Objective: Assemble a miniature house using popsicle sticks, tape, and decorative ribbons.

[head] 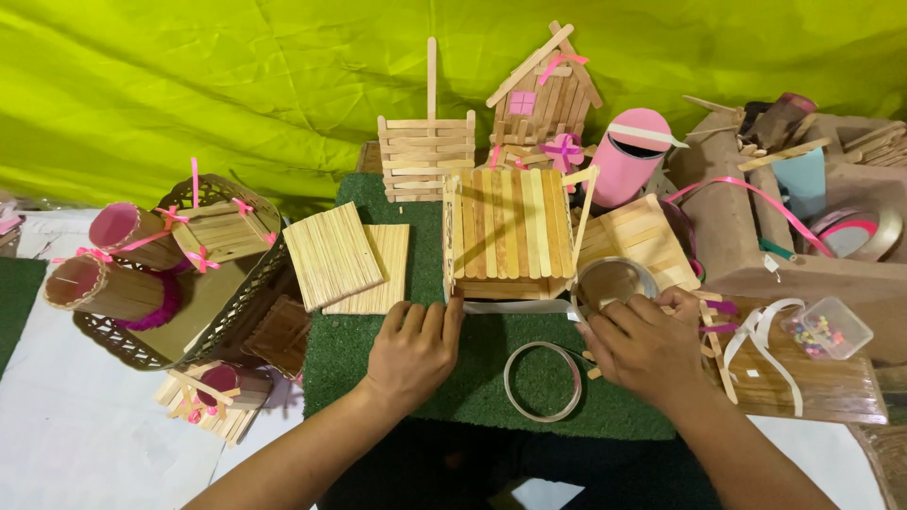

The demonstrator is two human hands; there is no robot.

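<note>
A box built of ice-cream sticks [510, 231] stands on a green turf mat [416, 378]. My left hand [413, 349] rests at the box's near left corner, pressing the end of a strip of clear tape [515, 306] that runs along the box's front edge. My right hand [642, 345] holds a roll of clear tape [609, 280] at the box's near right corner, with the strip stretched from it. A second tape ring [542, 381] lies flat on the mat between my hands.
Two stick panels [345, 257] lie left of the box. Behind stand a stick fence [425, 151], a small stick house [546, 90] and a pink cylinder [628, 156]. A basket with stick crafts [175, 274] is at left; cardboard boxes [746, 227], ribbon and a bead container [829, 328] at right.
</note>
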